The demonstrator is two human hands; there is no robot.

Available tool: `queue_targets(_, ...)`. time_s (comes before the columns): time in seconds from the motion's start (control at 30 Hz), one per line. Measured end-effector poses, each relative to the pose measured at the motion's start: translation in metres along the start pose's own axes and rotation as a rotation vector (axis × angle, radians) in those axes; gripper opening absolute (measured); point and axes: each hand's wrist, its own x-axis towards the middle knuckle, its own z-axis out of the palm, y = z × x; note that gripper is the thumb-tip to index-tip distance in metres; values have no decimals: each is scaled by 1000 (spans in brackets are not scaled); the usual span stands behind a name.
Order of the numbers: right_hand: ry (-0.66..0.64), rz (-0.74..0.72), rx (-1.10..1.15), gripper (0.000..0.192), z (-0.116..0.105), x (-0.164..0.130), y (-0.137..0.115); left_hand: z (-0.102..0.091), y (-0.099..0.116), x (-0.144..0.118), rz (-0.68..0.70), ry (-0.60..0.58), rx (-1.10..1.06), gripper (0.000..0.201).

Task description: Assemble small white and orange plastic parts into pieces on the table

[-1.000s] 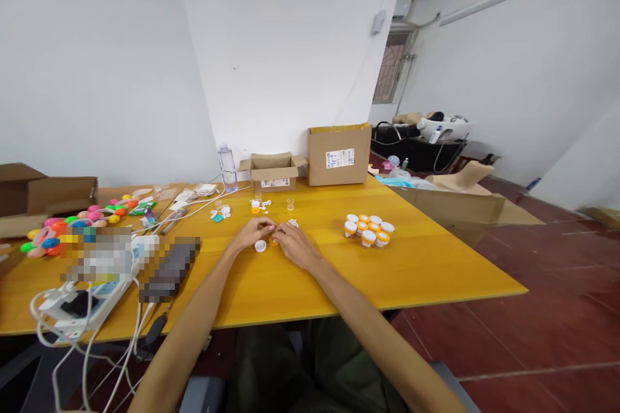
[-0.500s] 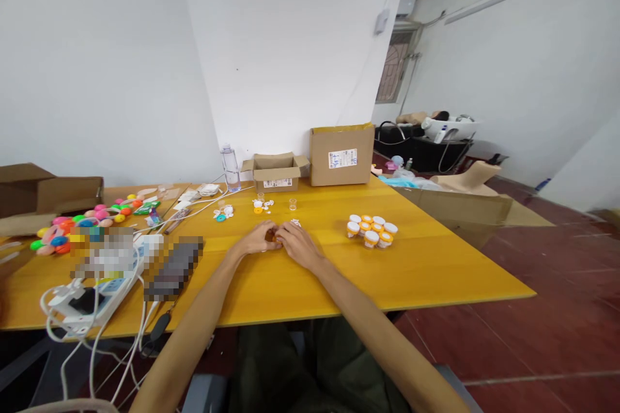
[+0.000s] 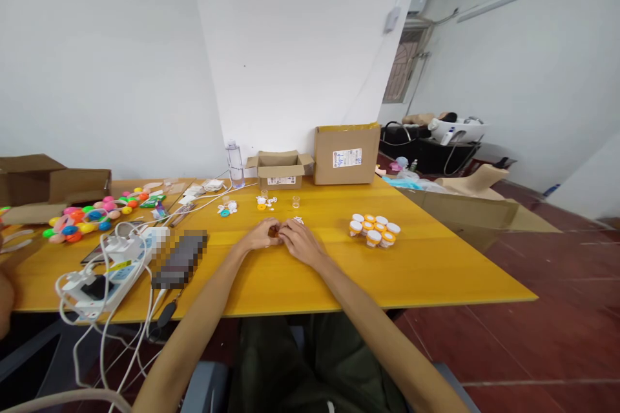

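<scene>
Both hands rest on the yellow worktop (image 3: 436, 271), fingertips meeting over something small that their fingers hide. The left hand (image 3: 259, 236) and right hand (image 3: 301, 242) are curled together at that spot, but whether either grip is clamped on anything cannot be told. Just beyond them lie small white pieces (image 3: 296, 220), and to the right stands a cluster of orange jars with white lids (image 3: 374, 230). A small open box (image 3: 279, 170) sits at the far edge.
</scene>
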Motion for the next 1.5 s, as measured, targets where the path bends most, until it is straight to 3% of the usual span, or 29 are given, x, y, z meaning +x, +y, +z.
queue_targets(0.37,11,4,-22,18,2,0,0,2,6,-1,-5,35,13,10)
queue_targets(0.93,-25,7,-37,20,1,-2,0,7,4,-11,19,147,228,11)
queue_targets(1.5,-48,20,-7,27,-2,-2,-1,7,14,-13,53,191,174,7)
